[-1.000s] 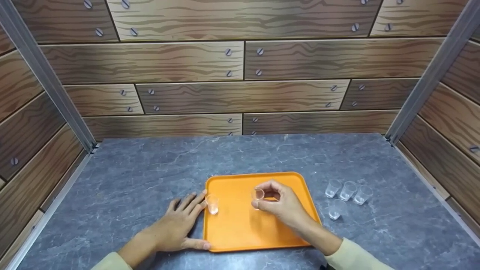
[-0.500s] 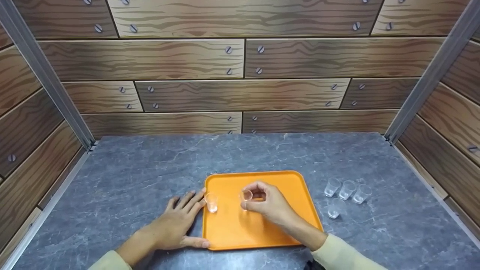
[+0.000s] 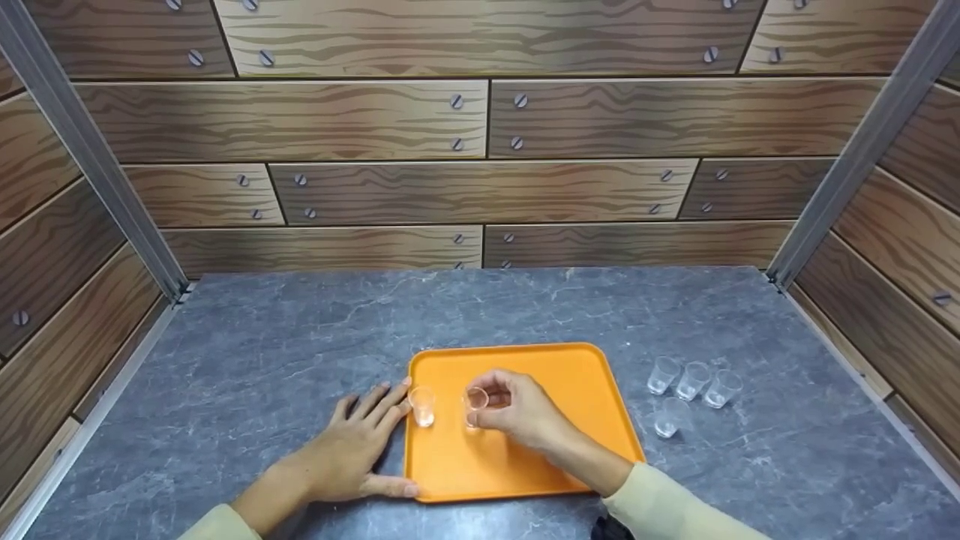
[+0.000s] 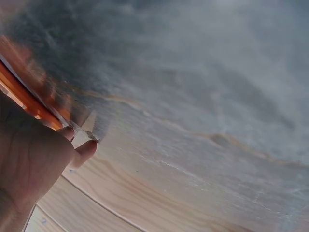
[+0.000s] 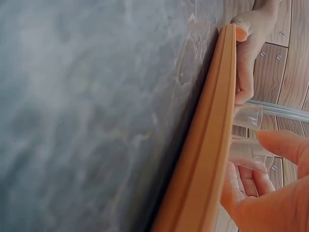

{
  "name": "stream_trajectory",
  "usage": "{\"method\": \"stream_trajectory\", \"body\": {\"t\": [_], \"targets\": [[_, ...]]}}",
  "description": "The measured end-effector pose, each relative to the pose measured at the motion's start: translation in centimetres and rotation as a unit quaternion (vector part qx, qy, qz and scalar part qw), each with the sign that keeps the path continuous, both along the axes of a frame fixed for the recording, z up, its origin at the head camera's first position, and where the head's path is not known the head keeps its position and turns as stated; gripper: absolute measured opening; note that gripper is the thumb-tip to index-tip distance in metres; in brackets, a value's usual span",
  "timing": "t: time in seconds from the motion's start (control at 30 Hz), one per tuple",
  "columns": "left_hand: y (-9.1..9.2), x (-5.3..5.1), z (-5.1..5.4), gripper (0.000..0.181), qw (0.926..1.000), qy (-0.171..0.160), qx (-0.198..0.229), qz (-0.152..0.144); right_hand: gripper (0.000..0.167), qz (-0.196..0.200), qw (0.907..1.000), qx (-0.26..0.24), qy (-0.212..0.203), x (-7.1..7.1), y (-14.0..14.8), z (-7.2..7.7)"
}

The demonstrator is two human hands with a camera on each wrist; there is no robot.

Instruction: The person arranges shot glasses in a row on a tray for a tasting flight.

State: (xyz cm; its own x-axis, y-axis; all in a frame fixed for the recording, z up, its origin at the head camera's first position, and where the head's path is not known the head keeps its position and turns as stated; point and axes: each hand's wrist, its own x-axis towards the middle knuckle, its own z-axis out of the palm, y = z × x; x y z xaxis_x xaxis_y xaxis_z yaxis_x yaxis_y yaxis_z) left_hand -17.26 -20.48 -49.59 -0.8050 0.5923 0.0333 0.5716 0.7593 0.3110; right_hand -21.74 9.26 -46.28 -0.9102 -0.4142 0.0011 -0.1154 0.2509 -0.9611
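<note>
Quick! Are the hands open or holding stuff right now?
Left hand: open, fingers spread, at the edge of the orange tray.
Right hand: holding a clear cup between thumb and fingers.

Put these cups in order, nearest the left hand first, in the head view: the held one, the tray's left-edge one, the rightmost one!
1. Left-edge cup: on the tray, beside the left hand.
2. Held cup: farther right, in the right hand.
3. Rightmost cup: right of the tray.
</note>
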Motion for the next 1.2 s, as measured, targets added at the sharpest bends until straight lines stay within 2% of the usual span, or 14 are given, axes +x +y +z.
{"method": "stream_trajectory", "body": {"t": [0.47,0.9,1.2], "targets": [[0.08,0.11,-0.15,0.115,0.9999,0.013,0.0,0.0,0.038,0.006,0.9999,-0.003,-0.013,-0.36,-0.65,-0.05],[0.01,-0.02,-0.03,0.114,1.0,-0.004,-0.004,0.003,0.037,0.014,0.9997,0.018,0.005,-0.67,-0.95,-0.07],[0.0,0.08,-0.16,0.115,0.9999,0.011,-0.006,0.001,0.039,0.011,0.9998,0.014,-0.005,-0.76,-1.04,-0.13]]}}
